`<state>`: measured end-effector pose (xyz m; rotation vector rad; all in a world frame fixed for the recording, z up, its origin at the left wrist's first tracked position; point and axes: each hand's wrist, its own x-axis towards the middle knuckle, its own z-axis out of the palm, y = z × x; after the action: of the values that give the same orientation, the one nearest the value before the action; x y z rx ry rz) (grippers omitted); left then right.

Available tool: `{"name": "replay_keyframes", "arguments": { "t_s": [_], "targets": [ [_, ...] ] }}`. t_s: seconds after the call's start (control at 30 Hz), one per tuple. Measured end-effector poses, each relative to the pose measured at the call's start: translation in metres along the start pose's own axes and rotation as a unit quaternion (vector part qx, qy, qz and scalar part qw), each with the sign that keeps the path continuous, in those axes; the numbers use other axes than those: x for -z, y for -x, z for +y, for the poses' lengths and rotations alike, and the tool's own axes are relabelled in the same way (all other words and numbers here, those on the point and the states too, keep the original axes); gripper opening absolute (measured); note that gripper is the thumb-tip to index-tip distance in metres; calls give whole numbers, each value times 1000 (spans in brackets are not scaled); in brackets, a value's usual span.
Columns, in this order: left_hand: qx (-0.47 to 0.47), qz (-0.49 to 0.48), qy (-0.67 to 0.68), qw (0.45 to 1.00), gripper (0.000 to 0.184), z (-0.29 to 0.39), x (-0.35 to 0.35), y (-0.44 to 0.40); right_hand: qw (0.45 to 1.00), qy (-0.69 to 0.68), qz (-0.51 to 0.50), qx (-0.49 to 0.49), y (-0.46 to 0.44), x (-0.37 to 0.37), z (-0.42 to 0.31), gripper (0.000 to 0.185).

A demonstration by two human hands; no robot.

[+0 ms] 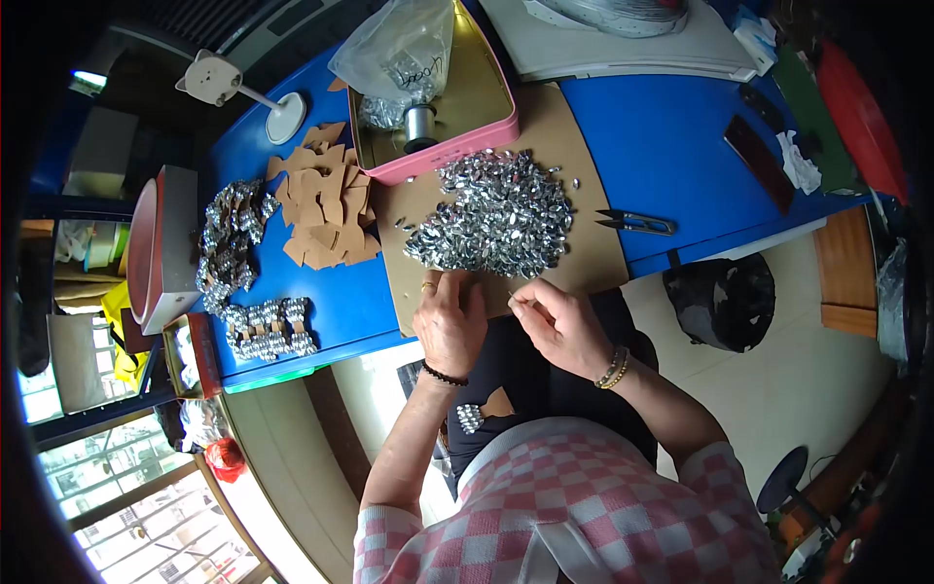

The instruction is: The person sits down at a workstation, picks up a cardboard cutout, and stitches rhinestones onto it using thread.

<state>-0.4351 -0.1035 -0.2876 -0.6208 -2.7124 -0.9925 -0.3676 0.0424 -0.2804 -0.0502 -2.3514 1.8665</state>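
A heap of shiny silver faceted beads (496, 214) covers the brown cardboard sheet (598, 248) in front of me. At the near edge of the heap, my left hand (451, 319) has its fingers curled down, and what they hold, if anything, is hidden. To its right, my right hand (557, 326) is closed in a pinch over the cardboard's front edge. Whatever lies between thumb and forefinger is too small to name. On my lap rests a small brown card piece (498, 402) with silver beads (470, 419) on its end.
Behind the heap stands a pink tin (443, 156) with a wire spool (420, 125) and plastic bag (394, 58). Brown card cutouts (326, 209) and beaded pieces (268, 329) lie left. Thread snips (637, 223) lie right, on the blue table (623, 117).
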Motion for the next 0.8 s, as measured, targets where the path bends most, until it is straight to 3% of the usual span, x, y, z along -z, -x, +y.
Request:
{"name": "replay_keyframes", "arguments": {
  "t_s": [0.13,0.27,0.3,0.37,0.4,0.5,0.63,0.8],
  "targets": [
    [10,-1,-8,1000,11,-2,1,-7,998,55,9,34,-1,-1,0,4],
    [-45,6,-28,999,8,-9,1,-8,993,84,27,82,-2,-1,1,6],
    [33,-33,94,995,6,-9,2,-6,990,91,36,103,-3,-1,1,7],
    [189,-109,327,919,4,-7,7,1,990,95,29,96,-3,-1,-1,8],
    [190,-109,327,919,4,-5,11,2,991,99,21,91,-3,0,-2,10],
    [313,-194,574,732,6,1,22,2,990,105,10,90,-4,-2,-2,12],
    [341,-195,614,684,8,-2,17,8,989,113,6,99,-1,-2,0,14],
    [354,-182,616,680,9,-1,16,11,986,121,2,113,0,-2,1,17]
  ]
}}
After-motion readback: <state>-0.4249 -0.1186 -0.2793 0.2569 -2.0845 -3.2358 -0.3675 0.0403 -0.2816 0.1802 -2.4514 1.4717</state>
